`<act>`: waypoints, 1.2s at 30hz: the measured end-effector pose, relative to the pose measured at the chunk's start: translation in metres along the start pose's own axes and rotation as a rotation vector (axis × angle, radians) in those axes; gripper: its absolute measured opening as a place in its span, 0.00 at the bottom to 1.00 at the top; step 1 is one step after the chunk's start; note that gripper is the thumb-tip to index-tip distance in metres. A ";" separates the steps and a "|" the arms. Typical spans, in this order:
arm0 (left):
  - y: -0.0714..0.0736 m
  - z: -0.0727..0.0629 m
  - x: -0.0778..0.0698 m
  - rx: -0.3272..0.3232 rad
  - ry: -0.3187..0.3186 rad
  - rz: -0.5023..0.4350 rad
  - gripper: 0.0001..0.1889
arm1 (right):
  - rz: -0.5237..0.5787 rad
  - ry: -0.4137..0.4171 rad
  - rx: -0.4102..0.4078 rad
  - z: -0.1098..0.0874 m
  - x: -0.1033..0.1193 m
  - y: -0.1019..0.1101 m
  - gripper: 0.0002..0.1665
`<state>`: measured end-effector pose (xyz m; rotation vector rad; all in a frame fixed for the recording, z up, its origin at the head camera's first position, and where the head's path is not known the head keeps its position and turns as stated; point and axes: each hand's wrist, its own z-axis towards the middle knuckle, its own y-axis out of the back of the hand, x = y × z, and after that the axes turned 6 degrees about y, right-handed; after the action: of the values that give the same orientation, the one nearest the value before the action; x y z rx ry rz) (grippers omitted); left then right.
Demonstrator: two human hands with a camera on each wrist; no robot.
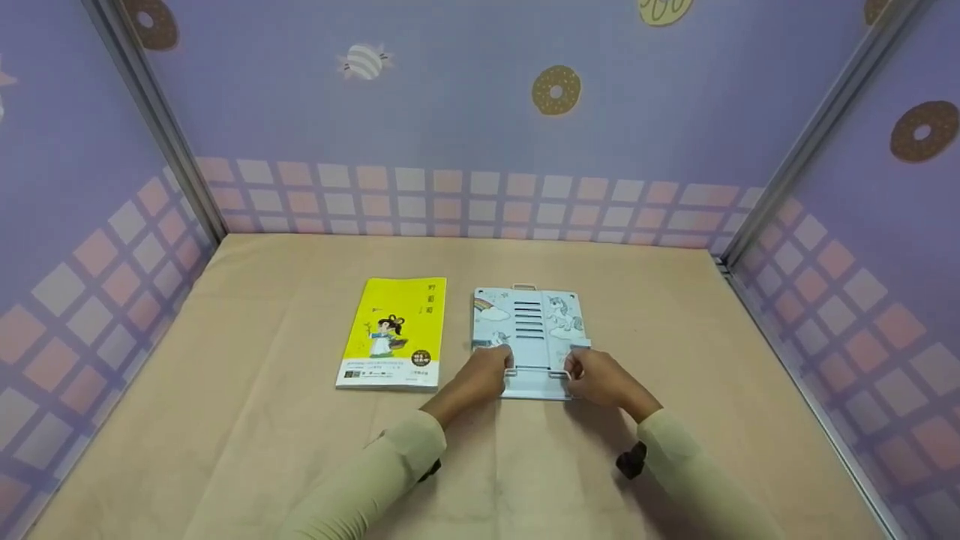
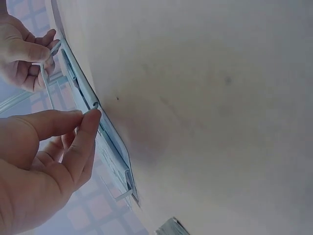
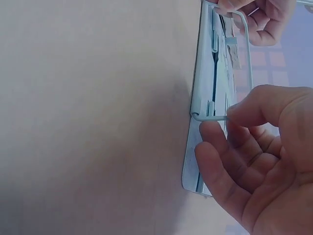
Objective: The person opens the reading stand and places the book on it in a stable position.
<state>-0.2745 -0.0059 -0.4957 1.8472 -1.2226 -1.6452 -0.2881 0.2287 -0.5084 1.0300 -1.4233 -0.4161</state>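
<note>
A pale blue book stand (image 1: 530, 352) with unicorn and rainbow drawings and a row of slots lies flat on the table. My left hand (image 1: 484, 373) is at its lower left and my right hand (image 1: 602, 377) at its lower right. Between them runs a bent wire holder (image 3: 249, 58), raised off the stand's near edge. In the right wrist view, the right thumb and fingers pinch one arm of this wire. The left hand (image 2: 54, 161) pinches its other side between thumb and index finger; the fingertips partly hide the wire there.
A yellow and white book (image 1: 397, 319) lies face up to the left of the stand. Beneath both is a table with a beige cloth (image 1: 262, 360). Patterned purple panels (image 1: 450, 112) close off the back and sides, joined by metal posts (image 1: 161, 112).
</note>
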 end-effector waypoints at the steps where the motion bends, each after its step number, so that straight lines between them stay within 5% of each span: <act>1: 0.001 0.000 0.000 0.007 0.002 0.003 0.13 | 0.006 0.013 0.000 0.000 0.000 0.001 0.09; 7: 0.005 0.005 0.001 0.042 -0.001 0.035 0.13 | 0.020 0.092 0.010 -0.001 -0.004 0.008 0.08; 19: 0.009 0.009 0.008 0.095 -0.036 0.032 0.12 | -0.006 0.118 0.037 0.000 -0.010 0.009 0.08; 26: 0.024 0.017 0.006 0.035 -0.044 0.017 0.13 | 0.095 0.055 -0.020 0.003 -0.012 0.019 0.06; 31: 0.036 0.029 0.008 -0.076 0.108 -0.084 0.20 | 0.167 -0.040 -0.206 0.013 -0.016 0.026 0.13; 36: 0.038 0.040 0.015 -0.113 0.275 -0.152 0.29 | 0.252 -0.188 -0.267 0.023 -0.024 0.029 0.22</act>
<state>-0.3267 -0.0288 -0.4856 2.0547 -0.8767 -1.4400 -0.3231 0.2553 -0.5045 0.6002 -1.5926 -0.5111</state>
